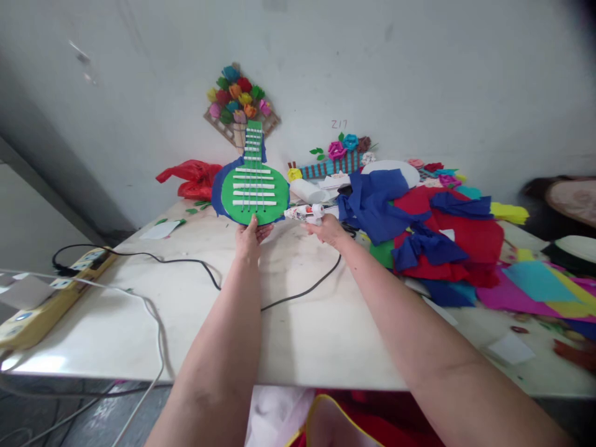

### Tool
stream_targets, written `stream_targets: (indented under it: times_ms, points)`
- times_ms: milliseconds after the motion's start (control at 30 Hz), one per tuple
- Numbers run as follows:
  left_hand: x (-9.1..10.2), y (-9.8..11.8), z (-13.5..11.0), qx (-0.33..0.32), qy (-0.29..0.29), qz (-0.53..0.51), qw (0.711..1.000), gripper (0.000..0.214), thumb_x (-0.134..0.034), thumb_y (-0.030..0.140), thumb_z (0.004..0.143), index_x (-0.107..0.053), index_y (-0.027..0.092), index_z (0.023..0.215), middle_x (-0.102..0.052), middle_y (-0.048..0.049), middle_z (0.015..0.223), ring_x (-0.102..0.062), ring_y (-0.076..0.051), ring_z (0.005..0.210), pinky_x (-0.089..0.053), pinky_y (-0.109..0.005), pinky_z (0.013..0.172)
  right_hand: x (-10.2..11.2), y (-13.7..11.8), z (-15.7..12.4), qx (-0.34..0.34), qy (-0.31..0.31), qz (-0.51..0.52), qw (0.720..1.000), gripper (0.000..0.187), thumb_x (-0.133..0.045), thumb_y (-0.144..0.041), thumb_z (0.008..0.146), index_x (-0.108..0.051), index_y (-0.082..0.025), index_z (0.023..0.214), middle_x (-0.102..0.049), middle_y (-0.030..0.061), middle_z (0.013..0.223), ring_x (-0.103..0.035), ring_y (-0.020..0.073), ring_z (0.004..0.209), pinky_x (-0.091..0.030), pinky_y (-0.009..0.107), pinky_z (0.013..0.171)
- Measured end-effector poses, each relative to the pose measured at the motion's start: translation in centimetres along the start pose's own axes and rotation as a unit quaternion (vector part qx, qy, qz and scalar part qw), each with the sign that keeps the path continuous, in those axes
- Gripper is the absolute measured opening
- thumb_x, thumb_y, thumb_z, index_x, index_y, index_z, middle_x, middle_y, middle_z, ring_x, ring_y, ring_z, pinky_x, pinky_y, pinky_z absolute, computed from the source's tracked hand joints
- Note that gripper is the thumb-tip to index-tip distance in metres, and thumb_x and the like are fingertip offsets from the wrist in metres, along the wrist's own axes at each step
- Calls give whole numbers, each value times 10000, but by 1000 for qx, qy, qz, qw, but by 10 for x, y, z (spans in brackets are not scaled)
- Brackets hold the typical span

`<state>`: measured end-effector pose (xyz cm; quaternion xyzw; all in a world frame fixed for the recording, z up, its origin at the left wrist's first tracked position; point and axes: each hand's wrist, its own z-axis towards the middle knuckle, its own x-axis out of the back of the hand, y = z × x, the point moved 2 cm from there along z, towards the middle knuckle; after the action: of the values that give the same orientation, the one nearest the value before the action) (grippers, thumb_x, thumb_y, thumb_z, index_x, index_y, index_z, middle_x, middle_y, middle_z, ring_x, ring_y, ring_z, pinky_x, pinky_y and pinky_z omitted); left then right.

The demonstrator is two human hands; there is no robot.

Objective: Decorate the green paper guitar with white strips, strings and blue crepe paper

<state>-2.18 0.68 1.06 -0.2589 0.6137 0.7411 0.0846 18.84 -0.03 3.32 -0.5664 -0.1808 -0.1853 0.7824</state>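
My left hand (pixel 254 234) grips the lower rim of a green paper lute (pixel 228 189), its thumb on the front face. The lute is held upright above the table, with white strips across its body and neck and thin strings running down. Blue crepe paper (pixel 218 180) sticks out behind its left edge and neck. In my right hand (pixel 328 230) is a white patterned glue gun (pixel 305 213), fingers wrapped round its handle. The gun's nozzle points left, close to the lute's lower right edge; I cannot tell whether they touch.
A black cord (pixel 302 295) crosses the white table (pixel 326 347). At left lies a yellow power strip (pixel 56 298). Blue crepe paper (pixel 377 202) and red crepe paper (pixel 475 242) pile up at right. A red plastic bag (pixel 190 177) and paper tulips (pixel 237 96) are at the back.
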Motion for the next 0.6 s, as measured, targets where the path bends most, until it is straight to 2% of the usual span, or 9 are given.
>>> stream_targets:
  times_ms: [100, 600]
  points:
    - [0, 0, 0, -3, 1, -2, 1000, 277, -590, 331, 759, -500, 121, 916, -642, -66, 576, -649, -178, 562, -501, -220, 522, 0, 0, 0, 16, -28, -26, 999, 280, -611, -385, 673, -669, -115, 721, -655, 46, 619, -571, 110, 498, -403, 175, 463]
    - [-1, 1, -1, 1, 7, 6, 1000, 285, -578, 329, 765, -501, 125, 949, -640, -63, 576, -648, -177, 564, -501, -231, 537, 0, 6, 1, 18, -14, -71, 997, 290, -611, -388, 677, -688, -132, 789, -675, 46, 689, -599, 122, 565, -438, 186, 540]
